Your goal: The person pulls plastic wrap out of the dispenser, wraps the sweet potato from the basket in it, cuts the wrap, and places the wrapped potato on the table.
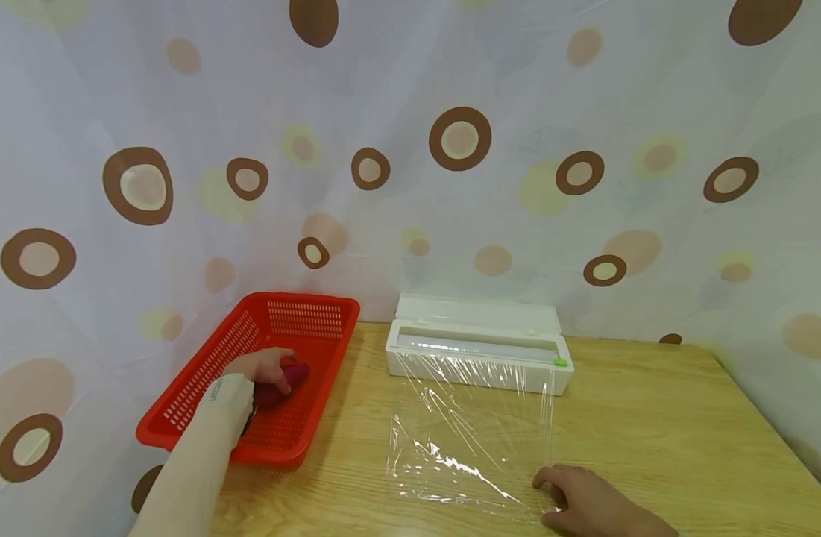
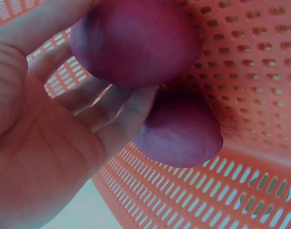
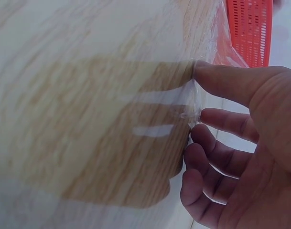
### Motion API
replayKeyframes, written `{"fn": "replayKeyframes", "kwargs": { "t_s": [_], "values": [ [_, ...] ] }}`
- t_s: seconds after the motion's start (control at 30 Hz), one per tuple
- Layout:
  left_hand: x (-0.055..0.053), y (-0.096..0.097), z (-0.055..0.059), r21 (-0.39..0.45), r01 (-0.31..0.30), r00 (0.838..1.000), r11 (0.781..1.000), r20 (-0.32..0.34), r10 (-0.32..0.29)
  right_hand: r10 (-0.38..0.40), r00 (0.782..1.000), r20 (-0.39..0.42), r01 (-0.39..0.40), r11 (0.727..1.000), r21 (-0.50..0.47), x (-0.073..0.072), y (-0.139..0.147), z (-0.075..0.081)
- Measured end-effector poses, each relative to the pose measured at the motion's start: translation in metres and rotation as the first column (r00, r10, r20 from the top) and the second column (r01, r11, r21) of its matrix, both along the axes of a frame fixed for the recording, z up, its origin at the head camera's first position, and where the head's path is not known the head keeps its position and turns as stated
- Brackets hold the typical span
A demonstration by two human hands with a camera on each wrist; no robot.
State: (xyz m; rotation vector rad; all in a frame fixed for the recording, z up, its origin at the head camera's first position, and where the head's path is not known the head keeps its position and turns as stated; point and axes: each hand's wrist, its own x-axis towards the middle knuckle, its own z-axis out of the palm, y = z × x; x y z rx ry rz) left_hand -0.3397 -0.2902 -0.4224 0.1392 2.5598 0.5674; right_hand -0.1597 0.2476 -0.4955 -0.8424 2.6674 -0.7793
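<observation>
In the red basket [image 1: 309,300], my left hand [image 1: 265,367] grips a plump purple-red oval vegetable [image 2: 140,43], which resembles a sweet potato. Its thumb lies on one side, with the other fingers bent behind. A second oval of the same colour [image 2: 183,133] lies just below those fingers in the left wrist view. My right hand [image 1: 587,503] is at the near right corner of a clear sheet of cling film [image 1: 470,447]. The thumb and index fingertips [image 3: 205,114] touch the film's edge but stand apart from each other.
The film comes out of a white dispenser box [image 1: 477,379] with its lid [image 1: 477,312] raised, near the wall. A small green piece [image 1: 560,362] sits at the box's right end. Behind the wooden table [image 1: 652,418] hangs a patterned curtain [image 1: 397,74].
</observation>
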Motion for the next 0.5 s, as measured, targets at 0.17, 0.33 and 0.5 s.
{"fn": "replayKeyframes", "kwargs": {
  "t_s": [0.17, 0.33, 0.5],
  "values": [
    [0.0038, 0.0006, 0.0011, -0.023, 0.022, 0.999, 1.0, 0.024, -0.021, -0.002, 1.0, 0.002, 0.002, 1.0, -0.009, 0.0014, -0.0003, 0.0018],
    [0.0047, 0.0025, 0.0003, 0.004, 0.01, 1.0, 1.0, 0.02, -0.01, -0.009, 1.0, 0.026, 0.009, 1.0, -0.009, 0.0013, -0.0006, 0.0027],
    [0.0022, 0.008, -0.0016, 0.084, -0.01, 1.0, 0.996, 0.014, 0.009, -0.015, 0.999, 0.031, 0.015, 1.0, 0.0, 0.0017, -0.0013, 0.0031]
  ]
}}
